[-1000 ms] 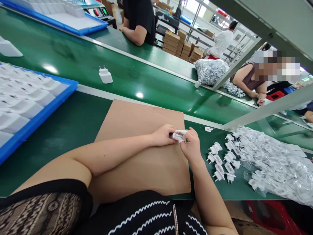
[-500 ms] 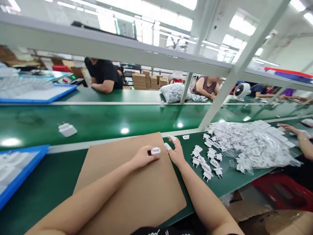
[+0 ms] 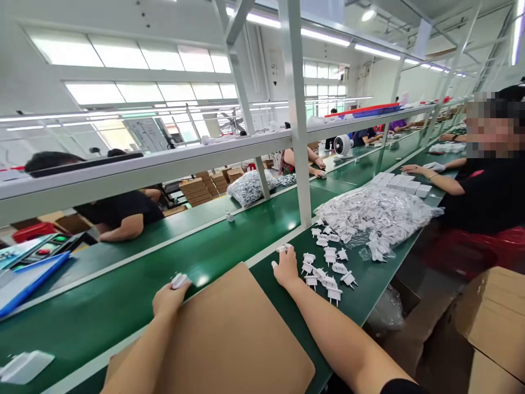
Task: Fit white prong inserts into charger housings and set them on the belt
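My left hand (image 3: 170,297) is stretched forward past the brown cardboard sheet (image 3: 238,339) to the edge of the green conveyor belt (image 3: 123,295), its fingers closed on a small white plug part (image 3: 179,280). My right hand (image 3: 286,268) rests on the green table just right of the cardboard, fingers spread with white finger cots on the tips, holding nothing. Several loose white plug parts (image 3: 326,268) lie right beside it.
A big heap of bagged white plug parts (image 3: 375,213) lies to the right. A white charger (image 3: 24,365) lies on the belt at far left. A white frame post (image 3: 299,142) rises ahead. Other people sit across the belt and at my right; cardboard boxes (image 3: 488,323) stand below.
My head has lifted, so the view swung up. My hands parted; the left one carried the white plug part forward to the belt edge, and the right one moved toward the loose parts.
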`<state>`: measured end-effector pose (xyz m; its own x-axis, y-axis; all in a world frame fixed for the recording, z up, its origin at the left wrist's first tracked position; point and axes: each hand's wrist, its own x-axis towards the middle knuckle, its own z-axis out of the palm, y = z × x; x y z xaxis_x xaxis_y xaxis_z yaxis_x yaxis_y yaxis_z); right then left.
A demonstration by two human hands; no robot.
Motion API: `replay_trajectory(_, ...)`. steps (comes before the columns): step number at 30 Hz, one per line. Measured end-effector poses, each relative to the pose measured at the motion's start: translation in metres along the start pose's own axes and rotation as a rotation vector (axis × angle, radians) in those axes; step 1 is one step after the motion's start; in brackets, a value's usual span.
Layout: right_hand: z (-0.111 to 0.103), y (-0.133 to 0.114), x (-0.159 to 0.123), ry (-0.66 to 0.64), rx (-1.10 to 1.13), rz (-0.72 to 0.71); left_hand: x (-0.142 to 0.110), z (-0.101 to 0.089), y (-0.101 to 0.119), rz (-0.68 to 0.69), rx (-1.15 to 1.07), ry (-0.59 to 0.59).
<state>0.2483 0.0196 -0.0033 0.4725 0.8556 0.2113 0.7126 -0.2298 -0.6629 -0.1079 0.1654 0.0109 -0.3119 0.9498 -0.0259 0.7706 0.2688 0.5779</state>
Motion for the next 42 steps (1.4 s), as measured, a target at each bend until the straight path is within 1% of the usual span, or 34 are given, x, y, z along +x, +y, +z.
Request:
replay_trajectory(1, 0.001, 0.0, 0.0, 0.018, 0.042, -0.005, -0.002, 0.0, -0.002, -0.059, 0.011, 0.034)
replay_trajectory(2, 0.001, -0.001, 0.0, 0.034, 0.082, -0.009, -0.007, 0.001, -0.001, -0.106, 0.017, 0.111)
replay_trajectory(3, 0.002, -0.002, -0.001, 0.048, 0.122, -0.014, -0.015, 0.001, 0.001, -0.13, 0.016, 0.219)
replay_trajectory(4, 0.002, -0.002, -0.002, 0.056, 0.163, -0.019, -0.025, 0.002, 0.005, -0.121, 0.007, 0.333)
replay_trajectory(5, 0.003, -0.004, -0.003, 0.059, 0.205, -0.027, -0.038, 0.003, 0.01, -0.073, -0.016, 0.42)
replay_trajectory(6, 0.004, -0.005, -0.005, 0.055, 0.252, -0.042, -0.053, 0.005, 0.016, 0.014, -0.059, 0.448)
replay_trajectory(7, 0.006, -0.008, -0.008, 0.043, 0.308, -0.066, -0.07, 0.008, 0.023, 0.111, -0.105, 0.41)
replay_trajectory(8, 0.008, -0.011, -0.011, 0.023, 0.37, -0.096, -0.088, 0.013, 0.028, 0.22, -0.178, 0.309)
replay_trajectory(10, 0.015, -0.018, -0.021, -0.041, 0.507, -0.142, -0.126, 0.027, 0.036, 0.423, -0.401, 0.048)
replay_trajectory(11, 0.019, -0.022, -0.027, -0.083, 0.585, -0.144, -0.144, 0.035, 0.038, 0.485, -0.486, -0.087)
replay_trajectory(12, 0.024, -0.026, -0.033, -0.137, 0.67, -0.127, -0.16, 0.044, 0.039, 0.521, -0.537, -0.21)
replay_trajectory(13, 0.029, -0.029, -0.039, -0.202, 0.758, -0.094, -0.173, 0.051, 0.039, 0.511, -0.596, -0.29)
replay_trajectory(14, 0.033, -0.032, -0.045, -0.274, 0.844, -0.049, -0.184, 0.057, 0.038, 0.484, -0.649, -0.399)
replay_trajectory(15, 0.036, -0.034, -0.05, -0.345, 0.922, 0.001, -0.192, 0.061, 0.038, 0.451, -0.683, -0.48)
replay_trajectory(16, 0.038, -0.036, -0.054, -0.41, 0.986, 0.048, -0.198, 0.062, 0.037, 0.417, -0.704, -0.533)
replay_trajectory(18, 0.038, -0.039, -0.058, -0.491, 1.067, 0.127, -0.201, 0.061, 0.037, 0.394, -0.705, -0.588)
replay_trajectory(19, 0.037, -0.039, -0.059, -0.498, 1.092, 0.16, -0.201, 0.059, 0.038, 0.402, -0.697, -0.598)
replay_trajectory(23, 0.029, -0.041, -0.057, -0.415, 1.154, 0.242, -0.198, 0.049, 0.04, 0.421, -0.705, -0.637)
replay_trajectory(25, 0.029, -0.041, -0.055, -0.416, 1.12, 0.232, -0.198, 0.047, 0.041, 0.395, -0.73, -0.623)
replay_trajectory(29, 0.031, -0.039, -0.055, -0.511, 1.019, 0.154, -0.201, 0.047, 0.041, 0.387, -0.758, -0.62)
replay_trajectory(32, 0.028, -0.039, -0.055, -0.496, 1.017, 0.131, -0.203, 0.047, 0.041, 0.392, -0.763, -0.602)
replay_trajectory(37, 0.021, -0.04, -0.052, -0.477, 1.039, 0.178, -0.203, 0.054, 0.039, 0.379, -0.821, -0.556)
replay_trajectory(42, 0.018, -0.04, -0.05, -0.431, 1.09, 0.241, -0.201, 0.056, 0.039, 0.349, -0.838, -0.551)
